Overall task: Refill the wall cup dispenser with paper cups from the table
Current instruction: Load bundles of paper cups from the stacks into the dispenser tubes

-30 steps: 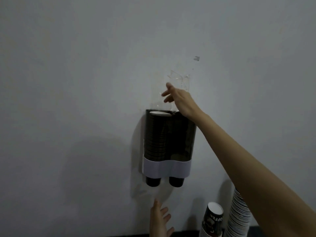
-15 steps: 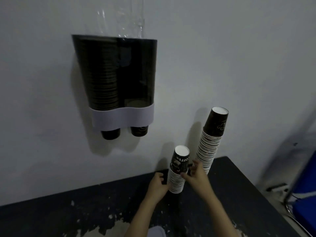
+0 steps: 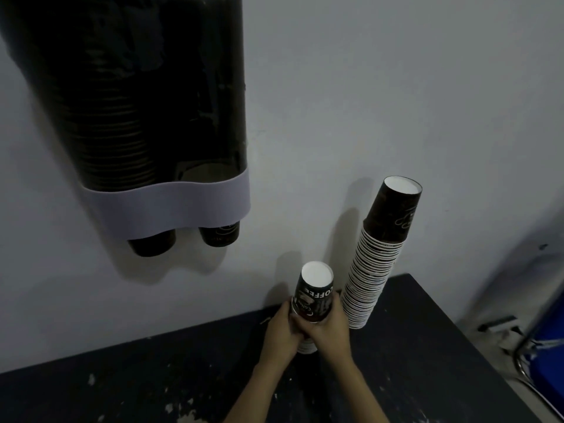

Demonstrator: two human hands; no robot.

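Observation:
A short stack of upside-down black paper coffee cups (image 3: 314, 296) stands on the dark table (image 3: 412, 346) by the wall. My left hand (image 3: 279, 332) and my right hand (image 3: 328, 331) both grip this stack around its middle. Right beside it rises a tall stack of the same cups (image 3: 377, 261), leaning against the wall. The wall cup dispenser (image 3: 171, 203), dark with a white band, hangs at the upper left. Its left tube is packed with cups; its right tube looks nearly empty. One cup pokes out under each tube.
The table surface is black with worn, chipped patches (image 3: 177, 407). A blue object with a metal frame (image 3: 546, 355) stands on the floor at the right edge. The grey wall (image 3: 396, 87) runs behind everything.
My right hand has come down from the dispenser's top to the table. Both hands have closed more tightly around the short cup stack, and my view has moved closer to the dispenser.

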